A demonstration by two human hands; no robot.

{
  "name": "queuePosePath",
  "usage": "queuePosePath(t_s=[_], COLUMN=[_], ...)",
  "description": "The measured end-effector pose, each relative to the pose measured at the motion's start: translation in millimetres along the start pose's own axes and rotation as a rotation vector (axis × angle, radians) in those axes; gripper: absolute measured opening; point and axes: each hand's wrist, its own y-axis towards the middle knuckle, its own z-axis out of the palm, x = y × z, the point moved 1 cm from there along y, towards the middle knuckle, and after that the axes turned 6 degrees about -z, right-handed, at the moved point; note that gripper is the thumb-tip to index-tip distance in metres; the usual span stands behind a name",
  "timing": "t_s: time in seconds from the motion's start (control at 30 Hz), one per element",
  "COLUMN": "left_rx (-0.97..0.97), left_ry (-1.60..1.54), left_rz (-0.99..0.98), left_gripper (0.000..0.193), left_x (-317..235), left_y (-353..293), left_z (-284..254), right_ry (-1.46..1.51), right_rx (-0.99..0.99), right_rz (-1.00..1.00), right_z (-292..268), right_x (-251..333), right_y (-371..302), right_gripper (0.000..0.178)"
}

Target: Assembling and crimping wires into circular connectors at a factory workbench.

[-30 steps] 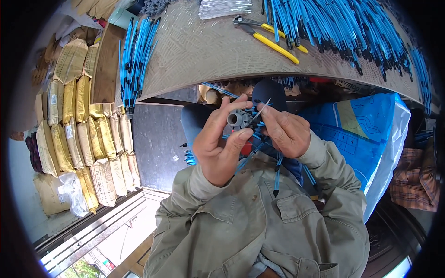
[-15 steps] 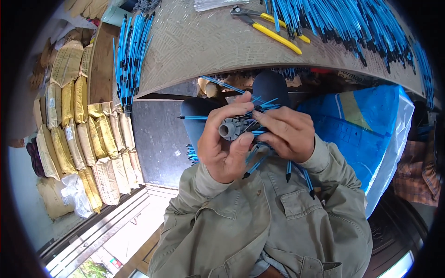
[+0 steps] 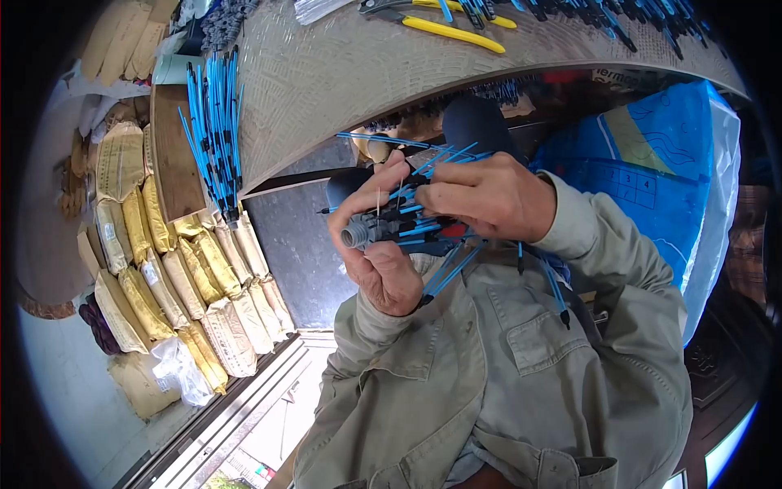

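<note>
My left hand (image 3: 389,275) is wrapped round a grey plastic hub (image 3: 356,235), whose round hollow end points left. Thin blue rods with black end pieces (image 3: 460,267) stick out around the hub, several pointing down over my jacket. Beyond the hub, my right hand (image 3: 497,200) closes its fingertips on the blue rods at the black fittings. Its fingers cover the exact spot they grip. A thin pale strand or pin shows beside the left fingers, too fine to make out.
On the table (image 3: 309,90) lie yellow-handled pliers (image 3: 456,33) and piles of blue rods (image 3: 643,24). Another rod bundle (image 3: 213,134) overhangs the left edge. Stacked paper sacks (image 3: 179,269) stand left; a blue printed bag (image 3: 643,163) is close on the right.
My head view has shifted, so table and sacks sit elsewhere in the picture. My right hand has drawn back from the hub along the rods, while the left keeps its hold.
</note>
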Motion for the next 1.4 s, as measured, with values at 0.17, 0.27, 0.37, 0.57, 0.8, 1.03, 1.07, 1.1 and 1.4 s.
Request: queuePosePath(t_s=[0.17,0.27,0.37,0.57,0.8,1.03,1.07,1.1,1.4], left_rx=[0.019,-0.014,-0.055,-0.061,-0.046,-0.114,-0.103,-0.089,0.315], left_ry=[0.012,-0.026,-0.018,-0.047,-0.052,-0.092,-0.092,-0.093,-0.214], left_rz=[0.017,0.038,0.055,0.047,0.055,0.055,0.067,0.077,0.231], left_gripper=[0.052,0.044,0.035,0.023,0.02,0.027,0.029,0.03,0.033], left_x=[-0.3,-2.6,-5.8,-3.4,-9.1,-8.4,-9.7,-11.4,-30.9], left_y=[-0.3,-3.9,-2.2,2.6,-1.4,-16.0,-19.7,-24.0,-57.9], left_z=[-0.9,6.5,11.0,10.7,12.2,7.3,5.4,3.8,-25.9], right_ry=[0.021,0.029,0.023,-0.064,0.387,0.451,0.54,0.625,0.869], right_rx=[0.163,0.195,0.167,0.205,0.181,0.428,0.434,0.439,0.446], right_rz=[-0.085,-0.114,-0.148,-0.063,0.245,0.401,0.502,0.608,0.964], right_z=[-7.2,-8.8,-7.6,-14.2,-21.0,-23.5,-30.9,-39.8,106.3], right_x=[-7.7,-6.9,-5.2,4.0,-2.4,2.2,-2.2,-7.9,-95.5], right_y=[6.3,5.0,1.1,-1.0,-0.9,11.4,13.1,14.8,15.6], right_gripper=[0.024,0.023,0.023,0.019,0.012,0.021,0.024,0.028,0.071])
